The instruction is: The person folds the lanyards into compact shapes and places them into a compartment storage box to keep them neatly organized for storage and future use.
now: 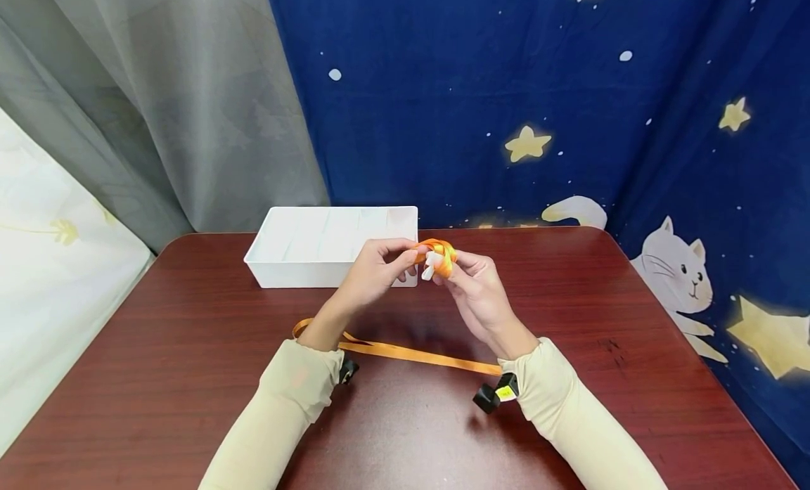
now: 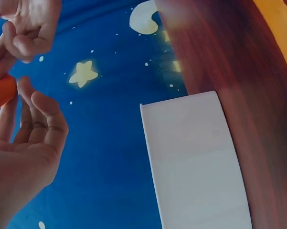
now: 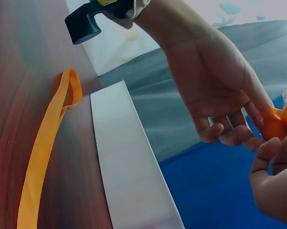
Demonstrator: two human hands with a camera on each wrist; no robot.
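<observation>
Above the table, an orange ribbon point(image 1: 448, 265) is bundled into a small coil of loops, with a white piece point(image 1: 430, 263) at its near side. My left hand point(image 1: 372, 273) pinches the coil from the left between thumb and fingers. From the right, my right hand point(image 1: 482, 293) grips the same coil, its thumb in front. In the right wrist view the orange band point(image 3: 274, 125) shows between the fingertips of both hands. A long orange ribbon point(image 1: 418, 355) lies on the table beneath my forearms, looped at its left end; whether it joins the coil cannot be seen.
A white tray point(image 1: 297, 274) with divided compartments stands at the back of the brown table point(image 1: 190, 363), just behind my left hand. Black wrist devices point(image 1: 487, 398) hang at both sleeves. Grey and blue star-patterned curtains point(image 1: 443, 110) hang behind the table.
</observation>
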